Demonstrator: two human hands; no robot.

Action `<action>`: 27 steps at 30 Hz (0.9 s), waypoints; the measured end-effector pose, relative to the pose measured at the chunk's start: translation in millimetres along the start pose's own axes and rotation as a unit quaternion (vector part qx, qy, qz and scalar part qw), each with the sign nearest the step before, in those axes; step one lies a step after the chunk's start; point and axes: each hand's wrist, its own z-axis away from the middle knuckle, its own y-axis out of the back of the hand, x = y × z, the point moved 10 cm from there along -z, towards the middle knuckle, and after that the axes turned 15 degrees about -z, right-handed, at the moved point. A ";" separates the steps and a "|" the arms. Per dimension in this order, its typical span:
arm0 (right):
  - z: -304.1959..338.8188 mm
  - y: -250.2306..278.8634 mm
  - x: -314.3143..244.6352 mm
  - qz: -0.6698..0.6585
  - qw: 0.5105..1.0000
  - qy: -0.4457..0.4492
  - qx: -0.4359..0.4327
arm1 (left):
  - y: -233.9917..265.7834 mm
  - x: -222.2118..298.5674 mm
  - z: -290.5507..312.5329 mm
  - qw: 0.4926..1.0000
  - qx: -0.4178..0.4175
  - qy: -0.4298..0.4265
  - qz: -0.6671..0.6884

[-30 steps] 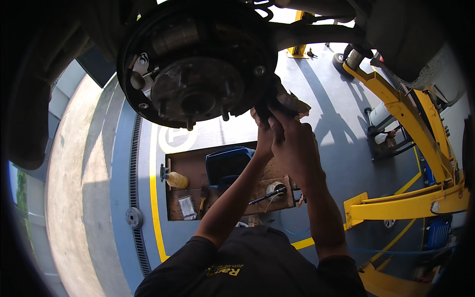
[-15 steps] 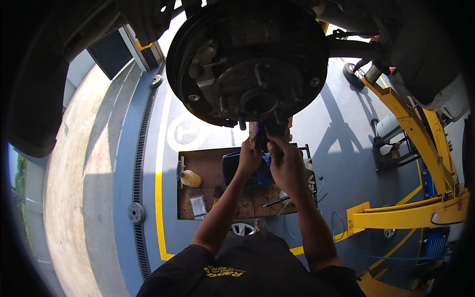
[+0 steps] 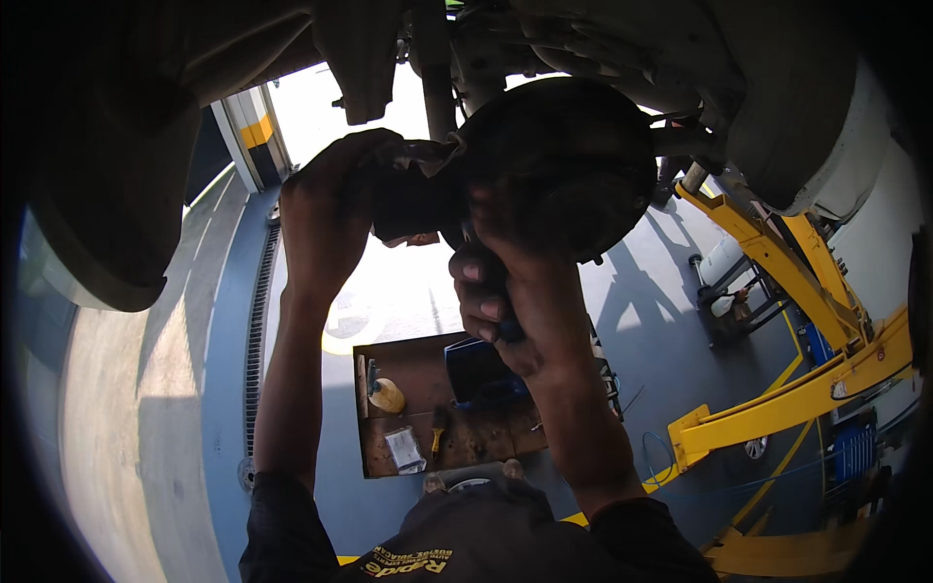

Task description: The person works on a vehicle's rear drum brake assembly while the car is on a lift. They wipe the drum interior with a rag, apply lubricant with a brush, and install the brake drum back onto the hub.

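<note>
Here, left hand point(image 3: 330, 199): too shadowed, cannot tell.
Right hand point(image 3: 525, 287): curled round dark handle point(image 3: 497, 276); loose grip could strike adjacent brake assembly point(image 3: 583, 165).

Workshop bay, blue-grey floor point(image 3: 671, 340), daylight.
From where I stand: slotted drain point(image 3: 261, 330) runs down the left, beside a pale concrete strip point(image 3: 102, 408); pillar point(image 3: 258, 134) banded yellow and black, upper left; yellow lift arm point(image 3: 768, 413) and floor line point(image 3: 775, 472), lower right; strong glare on the floor, centre; brown worktop point(image 3: 413, 364), lower centre.
</note>
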 end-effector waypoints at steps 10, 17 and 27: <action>-2.9 56.4 -200.8 -0.454 0.873 -0.135 -0.111 | -117.4 257.1 -161.3 0.872 -0.046 -0.433 -0.223; 33.3 199.1 -195.2 -0.177 0.982 0.068 0.002 | -200.0 346.0 -125.3 0.804 -0.195 -0.535 -0.170; 119.6 251.1 -155.9 0.275 0.930 0.178 0.166 | -75.6 188.7 -147.9 0.970 -0.180 -0.164 0.021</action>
